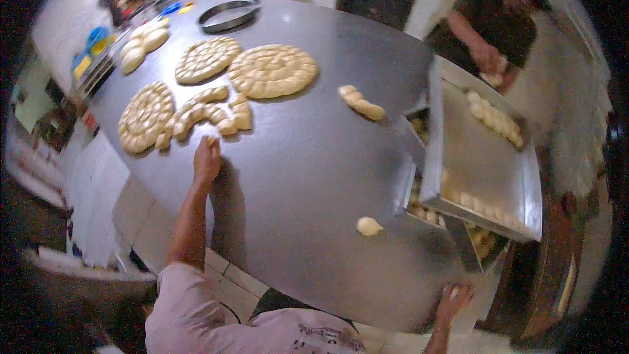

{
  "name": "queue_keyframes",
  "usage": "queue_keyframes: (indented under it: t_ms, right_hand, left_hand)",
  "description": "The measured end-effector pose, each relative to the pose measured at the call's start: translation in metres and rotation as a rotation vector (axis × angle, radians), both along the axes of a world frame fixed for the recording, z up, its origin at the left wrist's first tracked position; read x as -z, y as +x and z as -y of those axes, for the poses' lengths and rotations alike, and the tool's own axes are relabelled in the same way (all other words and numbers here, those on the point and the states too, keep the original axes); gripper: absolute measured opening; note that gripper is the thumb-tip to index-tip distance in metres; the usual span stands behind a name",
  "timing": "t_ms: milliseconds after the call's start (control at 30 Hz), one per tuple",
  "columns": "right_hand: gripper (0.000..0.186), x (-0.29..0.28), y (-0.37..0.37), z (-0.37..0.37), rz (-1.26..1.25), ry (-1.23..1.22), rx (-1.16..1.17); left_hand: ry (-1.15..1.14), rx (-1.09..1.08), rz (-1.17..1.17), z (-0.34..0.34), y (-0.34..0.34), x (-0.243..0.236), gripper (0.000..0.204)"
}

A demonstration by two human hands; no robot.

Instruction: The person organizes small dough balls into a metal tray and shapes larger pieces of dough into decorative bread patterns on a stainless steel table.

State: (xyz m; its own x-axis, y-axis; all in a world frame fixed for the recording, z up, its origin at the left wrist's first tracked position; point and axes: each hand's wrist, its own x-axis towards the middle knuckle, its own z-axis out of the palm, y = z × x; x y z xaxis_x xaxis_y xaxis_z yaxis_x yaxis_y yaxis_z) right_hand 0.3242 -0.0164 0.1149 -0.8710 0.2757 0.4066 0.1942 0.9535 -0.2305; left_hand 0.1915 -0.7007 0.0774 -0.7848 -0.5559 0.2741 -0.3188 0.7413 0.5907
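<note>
My left hand (208, 159) reaches out over the metal table, its fingers closed around a small dough piece (211, 139). Just beyond it lies a curved row of cut dough pieces (204, 113). Three coiled rounds of dough pieces stand around that row: a left round (145, 118), a far round (208, 59) and a larger right round (273, 71). Down at the near right edge of the table rests my right hand (455, 299), fingers outstretched and holding nothing that I can see. A small dough ball (369, 226) sits to its upper left.
A twisted dough strip (362, 103) lies mid-table. On the right, stacked metal trays (488, 151) hold dough, the top one with a braided loaf (495, 118). A co-worker (488, 33) handles dough behind them. A round pan (228, 16) and dough lumps (144, 44) lie at the far side.
</note>
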Motion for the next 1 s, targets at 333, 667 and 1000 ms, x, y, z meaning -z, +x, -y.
queue_keyframes:
  t_ms: [333,667,1000]
  right_hand:
    - [0.027,0.02,-0.015,-0.038,-0.085,0.073,0.007]
    - [0.034,-0.063,0.027,-0.043,0.163,-0.78,0.009]
    - [0.03,-0.194,-0.195,0.084,0.066,-0.626,-0.572]
  left_hand:
    - [0.808,0.299,0.034,-0.185,0.07,-0.056,0.021]
    - [1.032,0.534,0.094,-0.24,0.102,-0.077,0.027]
    - [1.355,0.55,0.178,-0.31,0.097,-0.098,0.023]
